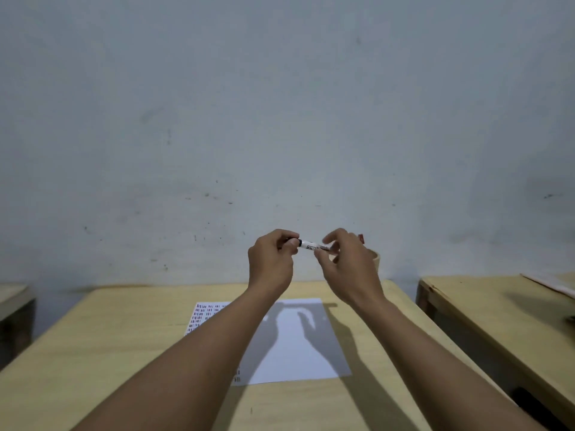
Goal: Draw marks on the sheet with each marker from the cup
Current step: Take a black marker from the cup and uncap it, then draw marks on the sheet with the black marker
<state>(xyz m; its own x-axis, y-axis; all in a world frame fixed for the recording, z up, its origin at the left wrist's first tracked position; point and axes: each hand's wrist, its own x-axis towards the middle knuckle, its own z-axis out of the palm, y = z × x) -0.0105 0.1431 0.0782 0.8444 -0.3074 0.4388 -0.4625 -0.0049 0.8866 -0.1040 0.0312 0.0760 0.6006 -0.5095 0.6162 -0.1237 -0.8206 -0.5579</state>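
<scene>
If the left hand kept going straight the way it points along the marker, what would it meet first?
The left hand grips the marker at its dark end, pointing toward the right hand. It would probably meet that hand's fingers first; the cup sits behind, depth unclear.

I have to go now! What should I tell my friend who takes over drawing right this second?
Left hand: grips the dark cap end of the marker.
Right hand: fingers on the white barrel; marker held level above the table.
Cup: behind the right hand, mostly hidden.
Sheet: flat on the table, rows of marks on its left side; the right side is blank.
Left: mark with this marker, then any others in the cup.
</scene>
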